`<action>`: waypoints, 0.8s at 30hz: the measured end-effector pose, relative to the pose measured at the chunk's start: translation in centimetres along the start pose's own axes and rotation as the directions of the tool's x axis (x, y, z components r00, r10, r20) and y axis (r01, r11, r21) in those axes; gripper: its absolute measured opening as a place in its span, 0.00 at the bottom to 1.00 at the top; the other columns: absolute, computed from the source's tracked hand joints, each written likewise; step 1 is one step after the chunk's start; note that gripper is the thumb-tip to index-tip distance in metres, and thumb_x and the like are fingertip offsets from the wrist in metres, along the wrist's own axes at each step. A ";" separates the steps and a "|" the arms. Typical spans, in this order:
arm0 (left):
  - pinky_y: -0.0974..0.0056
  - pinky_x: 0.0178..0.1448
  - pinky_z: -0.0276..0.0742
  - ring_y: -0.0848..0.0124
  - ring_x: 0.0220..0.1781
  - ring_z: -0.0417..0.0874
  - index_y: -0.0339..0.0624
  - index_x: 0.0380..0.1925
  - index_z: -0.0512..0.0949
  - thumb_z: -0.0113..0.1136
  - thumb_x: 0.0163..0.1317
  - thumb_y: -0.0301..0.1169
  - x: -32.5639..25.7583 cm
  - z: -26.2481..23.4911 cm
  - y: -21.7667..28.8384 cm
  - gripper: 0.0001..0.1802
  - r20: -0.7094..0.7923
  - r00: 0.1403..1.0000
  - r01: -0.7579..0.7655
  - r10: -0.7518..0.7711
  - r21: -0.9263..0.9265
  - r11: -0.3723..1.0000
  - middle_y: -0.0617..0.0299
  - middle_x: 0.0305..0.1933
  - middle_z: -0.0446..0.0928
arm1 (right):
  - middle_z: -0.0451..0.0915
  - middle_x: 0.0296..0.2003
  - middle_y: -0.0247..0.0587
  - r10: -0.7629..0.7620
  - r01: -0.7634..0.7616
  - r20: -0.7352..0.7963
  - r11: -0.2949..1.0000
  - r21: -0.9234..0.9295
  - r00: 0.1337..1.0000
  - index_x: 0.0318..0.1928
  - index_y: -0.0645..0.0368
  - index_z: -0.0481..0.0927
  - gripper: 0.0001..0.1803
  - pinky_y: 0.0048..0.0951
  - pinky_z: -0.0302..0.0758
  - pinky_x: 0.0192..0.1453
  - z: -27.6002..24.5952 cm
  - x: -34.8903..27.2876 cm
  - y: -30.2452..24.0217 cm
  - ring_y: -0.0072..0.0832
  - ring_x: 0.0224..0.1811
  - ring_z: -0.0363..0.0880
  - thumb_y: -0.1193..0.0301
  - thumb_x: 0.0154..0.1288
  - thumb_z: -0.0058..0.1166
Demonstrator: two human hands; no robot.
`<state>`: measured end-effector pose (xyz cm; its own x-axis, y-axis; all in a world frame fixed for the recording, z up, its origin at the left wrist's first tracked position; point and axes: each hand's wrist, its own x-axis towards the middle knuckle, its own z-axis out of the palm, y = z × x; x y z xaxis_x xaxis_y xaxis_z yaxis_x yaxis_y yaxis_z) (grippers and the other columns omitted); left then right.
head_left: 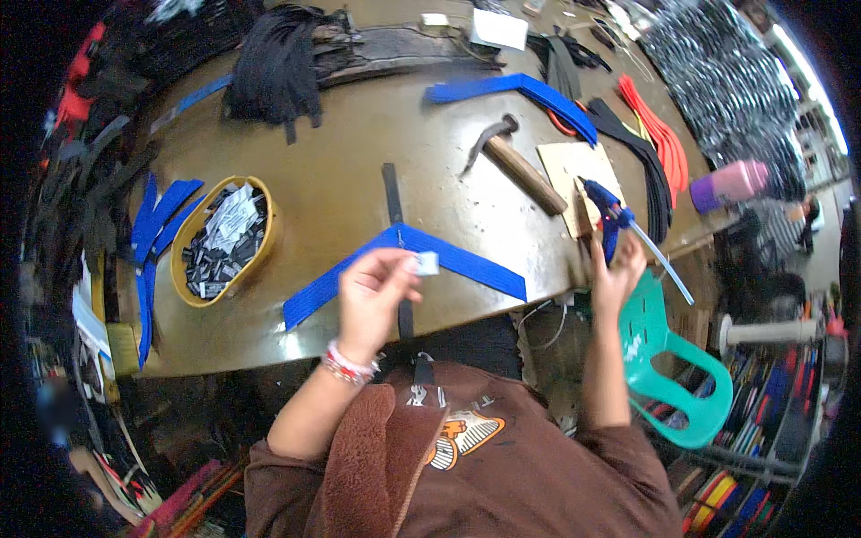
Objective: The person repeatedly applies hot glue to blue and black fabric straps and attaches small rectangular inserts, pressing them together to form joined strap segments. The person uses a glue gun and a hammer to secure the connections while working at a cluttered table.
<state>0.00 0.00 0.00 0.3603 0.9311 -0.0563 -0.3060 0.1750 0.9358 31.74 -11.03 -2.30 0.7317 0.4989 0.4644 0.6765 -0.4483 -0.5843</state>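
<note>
While pinching a small pale label [427, 264] in the left hand [375, 285], just by the bend of a blue strap [480, 264], also grasping a glue gun [606, 201] in the right hand [613, 276], near the table [350, 143] edge; got a black strip [392, 190] crossing the strap at that bend; further out, got a hammer [526, 176], a tub [271, 215] of tags [229, 235] off left, plus a green chair [695, 426] lower right.

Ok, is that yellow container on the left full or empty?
Fairly full: the yellow container holds a heap of small black and white pieces, hiding its bottom.
</note>
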 end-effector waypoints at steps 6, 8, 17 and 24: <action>0.75 0.33 0.78 0.81 0.33 0.79 0.36 0.38 0.78 0.58 0.64 0.26 -2.2 4.1 -0.6 0.06 0.022 0.998 0.067 -0.065 -0.107 0.992 0.64 0.35 0.80 | 0.80 0.32 0.37 -0.158 -0.543 0.714 0.544 0.640 0.682 0.37 0.63 0.79 0.12 0.28 0.73 0.42 0.0 -8.5 -14.2 0.24 0.37 0.77 0.68 0.56 0.64; 0.76 0.33 0.78 0.81 0.32 0.78 0.36 0.37 0.77 0.58 0.64 0.26 -2.4 2.7 0.3 0.05 0.020 0.996 0.091 -0.090 -0.048 0.995 0.64 0.35 0.80 | 0.80 0.30 0.36 -0.158 -0.596 0.786 0.569 0.567 0.597 0.33 0.63 0.79 0.10 0.27 0.73 0.39 0.8 -8.1 -16.2 0.23 0.35 0.78 0.69 0.57 0.63; 0.57 0.60 0.67 0.60 0.58 0.71 0.43 0.29 0.81 0.64 0.55 0.36 3.4 -4.4 2.3 0.09 0.067 0.984 -0.138 0.167 0.877 0.461 0.56 0.55 0.74 | 0.80 0.37 0.47 -0.623 0.355 0.487 0.767 0.535 0.613 0.40 0.61 0.81 0.10 0.37 0.75 0.47 7.3 -5.5 -16.6 0.43 0.40 0.78 0.75 0.56 0.58; 0.53 0.59 0.63 0.59 0.56 0.70 0.45 0.22 0.84 0.65 0.50 0.40 4.7 -3.7 1.0 0.10 0.053 0.988 -0.099 0.148 0.940 0.328 0.60 0.55 0.71 | 0.79 0.37 0.43 -0.722 0.515 0.320 0.673 0.531 0.613 0.42 0.59 0.80 0.15 0.36 0.75 0.44 8.9 -6.2 -15.8 0.40 0.39 0.76 0.80 0.51 0.56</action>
<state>-1.86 5.77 -0.60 0.3573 0.9285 0.1012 0.6918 -0.3359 0.6392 15.78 -0.39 -1.89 -0.0666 0.8669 0.4940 0.7877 0.3495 -0.5073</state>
